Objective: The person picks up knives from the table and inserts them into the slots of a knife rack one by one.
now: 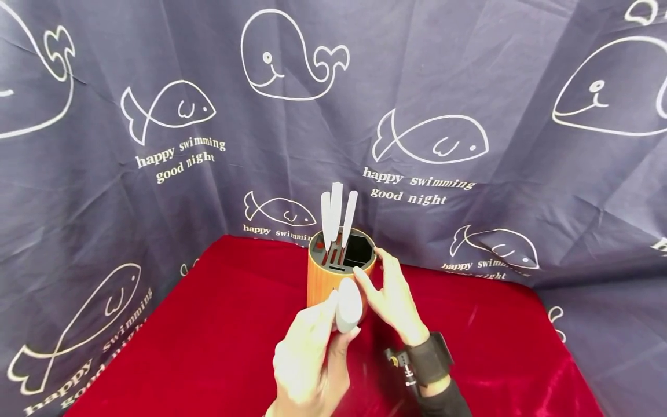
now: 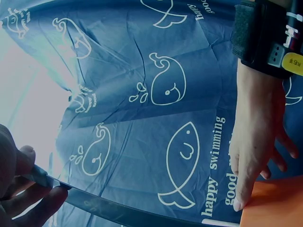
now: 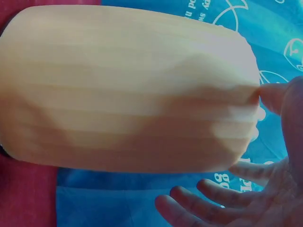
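Observation:
My left hand (image 1: 306,354) pinches a knife by its white handle (image 1: 348,307), whose butt end faces the head camera in front of the block. In the left wrist view the knife's long, dark blade (image 2: 113,211) runs from the fingers toward the block. A round wooden knife block (image 1: 319,284) stands upright on the cloth, with slots and a dark open compartment in its top. My right hand (image 1: 393,298) grips the block's rim between thumb and index finger; its other fingers are extended in the right wrist view. Several white-handled knives (image 1: 336,211) stand in the slots.
Red cloth (image 1: 234,324) covers the table. Behind and beside it hangs a grey-blue curtain (image 1: 292,139) printed with white fish, whales and lettering. A black band with a small device (image 1: 429,358) is strapped round the right wrist.

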The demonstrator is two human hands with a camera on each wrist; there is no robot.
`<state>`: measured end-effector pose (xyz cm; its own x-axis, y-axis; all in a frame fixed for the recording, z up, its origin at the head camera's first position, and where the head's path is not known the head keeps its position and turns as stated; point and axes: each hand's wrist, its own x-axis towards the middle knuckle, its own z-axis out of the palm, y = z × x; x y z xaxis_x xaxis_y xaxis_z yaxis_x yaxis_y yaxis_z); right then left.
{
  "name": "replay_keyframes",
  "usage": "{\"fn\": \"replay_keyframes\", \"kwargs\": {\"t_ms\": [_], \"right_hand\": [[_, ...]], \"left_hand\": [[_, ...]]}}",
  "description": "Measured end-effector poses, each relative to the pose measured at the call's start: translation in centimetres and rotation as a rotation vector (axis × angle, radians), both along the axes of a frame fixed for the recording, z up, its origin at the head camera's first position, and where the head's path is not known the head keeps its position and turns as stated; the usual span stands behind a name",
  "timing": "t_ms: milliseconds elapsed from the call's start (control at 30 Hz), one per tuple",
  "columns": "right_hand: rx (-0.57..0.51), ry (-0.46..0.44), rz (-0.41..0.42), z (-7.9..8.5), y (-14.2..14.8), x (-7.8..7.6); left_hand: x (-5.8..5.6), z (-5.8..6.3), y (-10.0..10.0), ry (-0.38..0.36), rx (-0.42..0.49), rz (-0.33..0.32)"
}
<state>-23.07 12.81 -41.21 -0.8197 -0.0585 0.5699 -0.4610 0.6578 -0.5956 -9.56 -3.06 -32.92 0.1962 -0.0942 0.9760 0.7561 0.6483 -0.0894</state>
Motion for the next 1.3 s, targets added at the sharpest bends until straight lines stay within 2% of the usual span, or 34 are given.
{"fn": "replay_keyframes", "kwargs": {"t_ms": [133, 333, 467, 633, 933, 1167, 1300], "right_hand": [[-0.033, -0.050, 0.006, -0.2, -0.4, -0.1], [-0.102, -0.114, 0.024, -0.8, -0.7, -0.1], [-0.146, -0.123, 0.066, -1.1, -1.0, -0.2], [-0.187, -0.155, 0.097, -1.2, -1.2, -0.3], [-0.230, -0.156, 0.133, -1.7, -1.1, -0.3], [-0.233, -0.185, 0.114, -1.5, -1.1, -0.2], [-0.244, -0.190, 0.095, -1.4, -1.3, -0.1]], "left_hand": [[0.0, 0.1, -0.1, -0.007, 0.001, -0.001], [-0.2, 0.5, -0.1, 0.006, -0.003, -0.036], [-0.3, 0.8, -0.2, 0.023, -0.001, -0.051], [-0.5, 0.9, -0.3, 0.009, -0.003, -0.054], [-1.3, 1.5, -0.4, 0.055, -0.006, -0.065], [-2.4, 2.4, -0.3, 0.085, -0.002, -0.022], [-3.2, 2.7, -0.4, 0.068, -0.008, 0.011]]}}
